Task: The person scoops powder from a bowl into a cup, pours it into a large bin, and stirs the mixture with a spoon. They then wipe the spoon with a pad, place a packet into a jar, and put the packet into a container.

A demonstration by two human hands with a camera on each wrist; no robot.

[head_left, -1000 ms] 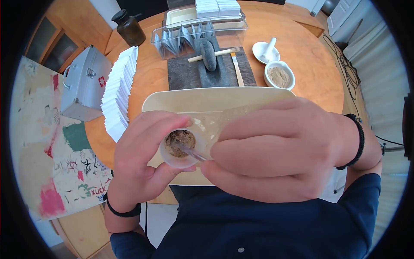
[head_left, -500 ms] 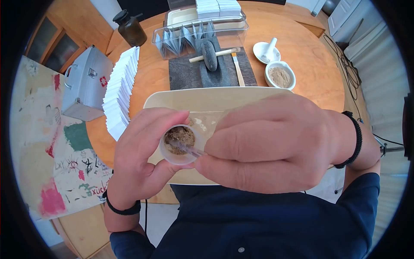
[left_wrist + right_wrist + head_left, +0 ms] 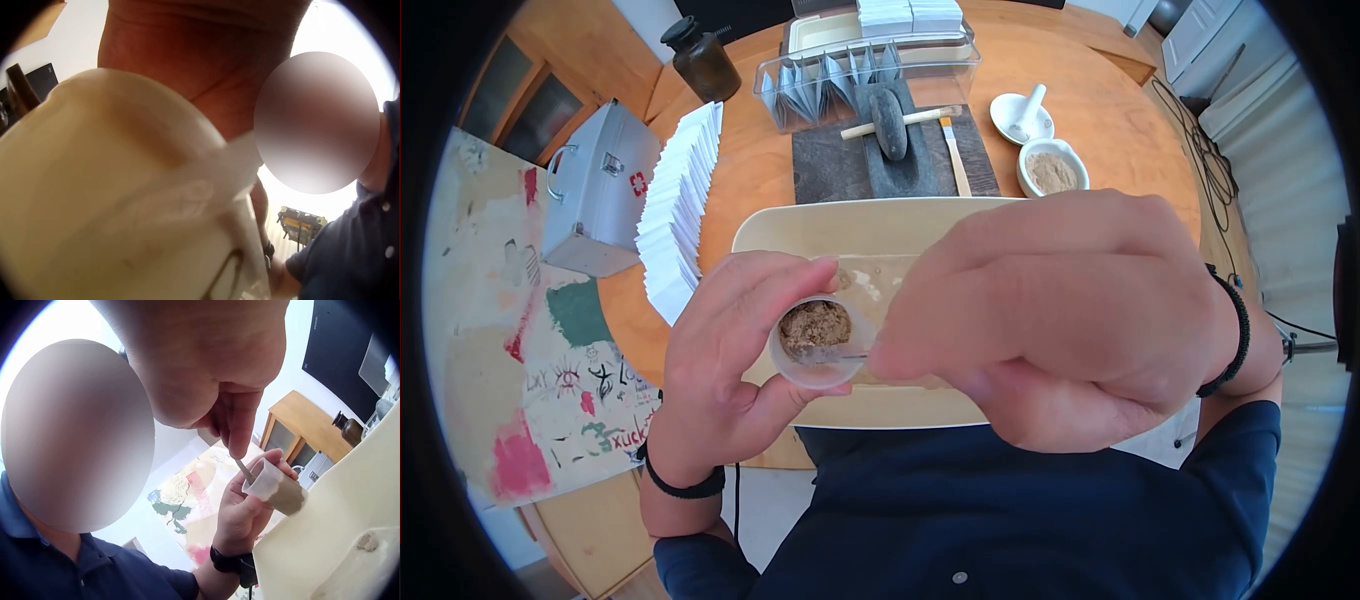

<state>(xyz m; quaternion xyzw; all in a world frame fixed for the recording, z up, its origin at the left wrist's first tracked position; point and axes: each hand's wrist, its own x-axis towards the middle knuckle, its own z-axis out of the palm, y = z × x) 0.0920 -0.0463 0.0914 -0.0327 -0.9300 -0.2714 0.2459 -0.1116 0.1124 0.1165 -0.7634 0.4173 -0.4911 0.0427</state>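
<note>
My left hand [image 3: 715, 365] grips a small translucent plastic cup [image 3: 848, 372] between thumb and fingers. Brown crumbly powder [image 3: 818, 322] lies inside it. With fingertips together, my right hand [image 3: 1070, 320] pinches a thin, clear stick-like tool [image 3: 852, 355], whose lower end is in the cup by the powder. From the right wrist, the cup [image 3: 269, 481] appears tilted, powder showing through its wall, and the tool [image 3: 246, 470] enters at its mouth. Below both hands is a cream tub [image 3: 840, 225]. A blurred pale curved surface [image 3: 75, 175] fills much of the left wrist view.
Behind the tub, a grey grinding stone [image 3: 890, 125] stands on a dark slate with a brush [image 3: 956, 160]. To the right are a bowl of powder [image 3: 1052, 172] and a small mortar [image 3: 1008, 112]. White paper packets [image 3: 678, 210] line the left, near a metal case [image 3: 600, 200].
My right hand has turned and shifted slightly right over the tub. The tool has swung to lie flatter, low across the cup. My left hand keeps the cup nearly in place.
</note>
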